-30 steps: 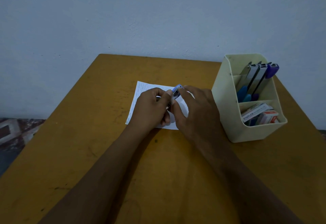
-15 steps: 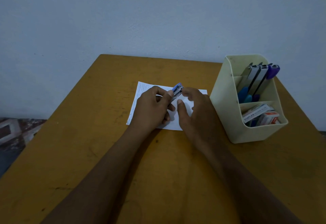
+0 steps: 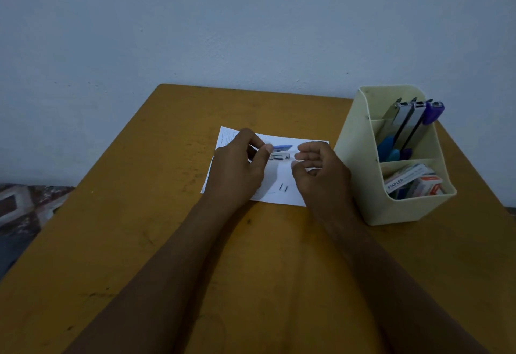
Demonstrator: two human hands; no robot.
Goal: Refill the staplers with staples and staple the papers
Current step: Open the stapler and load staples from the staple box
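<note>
Stapler (image 3: 280,151), small, blue plastic top hinged open over metal base, long axis approx. left-right, free end twd right. Left hand (image 3: 238,168) pinches its left end, fingers closed on it, above white paper (image 3: 282,183) on yellow-brown table (image 3: 139,228). Right hand (image 3: 321,171) just beside, fingers loosely curled, holding nothing visible. Two dark staple bits (image 3: 283,187) lie on paper. Cream organizer (image 3: 360,175) at right, w/ more staplers (image 3: 405,122) upright.

Single head-worn view, close above the table (image 3: 117,256), facing forward and down toward the far wall (image 3: 195,24).
</note>
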